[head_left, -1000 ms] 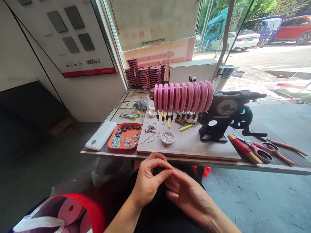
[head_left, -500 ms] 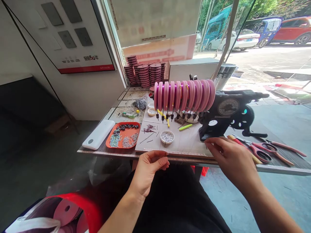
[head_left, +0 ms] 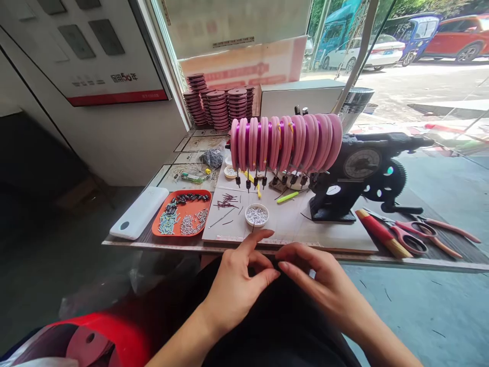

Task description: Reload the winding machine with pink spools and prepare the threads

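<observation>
My left hand [head_left: 242, 288] and my right hand [head_left: 319, 270] meet over my lap, just in front of the table edge. On the left, the index finger is raised while the thumb and other fingers draw together. My right thumb and index finger are pinched, their tips almost touching the left ones. Anything between the fingertips is too small to make out. Just beyond the left hand stands a white bowl of small pale beads [head_left: 257, 215]. Behind it, a row of pink spools [head_left: 284, 142] is mounted on a black hand-cranked machine [head_left: 359, 168], with small black weights [head_left: 265, 182] hanging below.
An orange tray of small parts [head_left: 181, 213] and a white box-like object [head_left: 139, 213] lie left. Scissors [head_left: 414, 234], pliers [head_left: 446, 239] and a red-yellow handled tool [head_left: 382, 233] lie right. Spools [head_left: 217, 109] are stacked behind. A red bag [head_left: 126, 331] holds more spools.
My right hand has moved left from beside the machine's base to meet my left hand. The left index finger has lifted. The view has shifted slightly.
</observation>
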A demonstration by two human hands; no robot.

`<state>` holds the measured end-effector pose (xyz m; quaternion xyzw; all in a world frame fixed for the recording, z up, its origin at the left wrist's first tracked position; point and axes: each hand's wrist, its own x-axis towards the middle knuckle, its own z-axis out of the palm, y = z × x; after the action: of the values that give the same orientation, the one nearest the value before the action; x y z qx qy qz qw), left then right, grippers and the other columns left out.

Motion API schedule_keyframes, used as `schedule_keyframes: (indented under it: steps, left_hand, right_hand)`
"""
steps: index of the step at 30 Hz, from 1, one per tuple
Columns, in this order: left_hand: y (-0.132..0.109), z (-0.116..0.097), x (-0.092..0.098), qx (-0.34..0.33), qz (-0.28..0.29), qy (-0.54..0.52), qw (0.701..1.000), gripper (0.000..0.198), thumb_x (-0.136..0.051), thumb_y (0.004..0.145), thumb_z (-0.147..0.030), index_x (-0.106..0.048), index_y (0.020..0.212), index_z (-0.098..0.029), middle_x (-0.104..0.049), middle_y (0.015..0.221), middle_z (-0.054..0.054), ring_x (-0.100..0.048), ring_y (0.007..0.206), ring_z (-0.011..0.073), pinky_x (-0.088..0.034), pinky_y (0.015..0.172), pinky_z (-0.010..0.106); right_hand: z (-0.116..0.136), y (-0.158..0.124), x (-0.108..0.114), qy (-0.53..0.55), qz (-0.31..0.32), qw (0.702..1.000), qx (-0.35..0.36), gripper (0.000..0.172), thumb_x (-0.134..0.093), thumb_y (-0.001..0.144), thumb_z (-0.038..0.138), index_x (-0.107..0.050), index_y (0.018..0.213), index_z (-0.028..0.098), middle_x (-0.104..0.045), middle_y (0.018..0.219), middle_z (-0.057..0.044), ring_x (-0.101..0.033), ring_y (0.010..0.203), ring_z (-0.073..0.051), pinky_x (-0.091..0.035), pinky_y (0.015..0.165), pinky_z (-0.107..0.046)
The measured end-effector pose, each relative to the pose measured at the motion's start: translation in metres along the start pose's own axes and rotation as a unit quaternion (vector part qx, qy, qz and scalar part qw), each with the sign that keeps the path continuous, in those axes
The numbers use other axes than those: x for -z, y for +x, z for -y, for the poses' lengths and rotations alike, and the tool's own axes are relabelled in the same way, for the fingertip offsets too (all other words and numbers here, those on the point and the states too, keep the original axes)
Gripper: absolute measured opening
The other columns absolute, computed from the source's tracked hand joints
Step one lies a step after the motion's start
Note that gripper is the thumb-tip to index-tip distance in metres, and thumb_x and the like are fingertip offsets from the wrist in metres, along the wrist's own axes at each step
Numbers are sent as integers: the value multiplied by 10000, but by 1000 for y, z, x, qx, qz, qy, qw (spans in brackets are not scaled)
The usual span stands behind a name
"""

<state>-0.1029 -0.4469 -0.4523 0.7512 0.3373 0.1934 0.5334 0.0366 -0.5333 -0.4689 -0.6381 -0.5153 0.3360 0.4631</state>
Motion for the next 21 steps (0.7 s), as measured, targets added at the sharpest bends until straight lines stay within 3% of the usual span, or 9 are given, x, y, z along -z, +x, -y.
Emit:
schedule_keyframes:
  steps: [7,10,13,17,19,21]
  left_hand:
    - [6,3,7,-21,-2,24,999,460,-620,725,-132,-520,1160,-245,-662,673,-38,-608,642,135,-469,689,264]
    - [11,6,9,-39,-11,48,998,415,-592,753,-124,-520,1145,-244,-650,685,-41,-602,634,118,-472,677,246]
    - [16,12,9,-83,-51,86,992,333,-551,786,-129,-540,1103,-232,-648,720,-30,-609,652,114,-489,680,243]
    - [9,25,3,-163,-171,198,951,211,-511,818,-134,-570,1011,-194,-653,785,12,-620,696,129,-497,652,237]
    - [0,32,-4,-196,-172,258,930,254,-502,819,-124,-546,1063,-178,-657,766,23,-624,672,137,-497,615,234]
    - [-9,39,-14,-224,-129,313,914,399,-472,816,-110,-449,1213,-139,-643,674,12,-602,559,134,-483,532,239]
  right_hand:
    - [-3,7,-3,-73,-10,997,36,133,-486,834,225,-565,734,189,-576,668,-8,-493,581,-128,-386,537,-239]
    - [-9,8,-10,-117,-76,987,79,121,-493,831,207,-573,741,195,-574,715,-23,-507,661,-148,-402,582,-261]
    - [-19,10,-20,-175,-190,960,111,98,-513,826,210,-595,774,207,-553,747,-37,-483,735,-181,-398,629,-307]
    - [-31,15,-33,-251,-287,917,115,71,-542,825,214,-613,820,211,-504,756,-36,-447,748,-191,-363,672,-353]
    - [-34,16,-35,-273,-294,909,118,65,-550,821,202,-615,820,205,-492,763,-38,-439,757,-192,-350,681,-357]
    - [-34,17,-36,-286,-293,905,119,69,-549,819,199,-618,809,199,-492,767,-43,-437,765,-197,-341,682,-356]
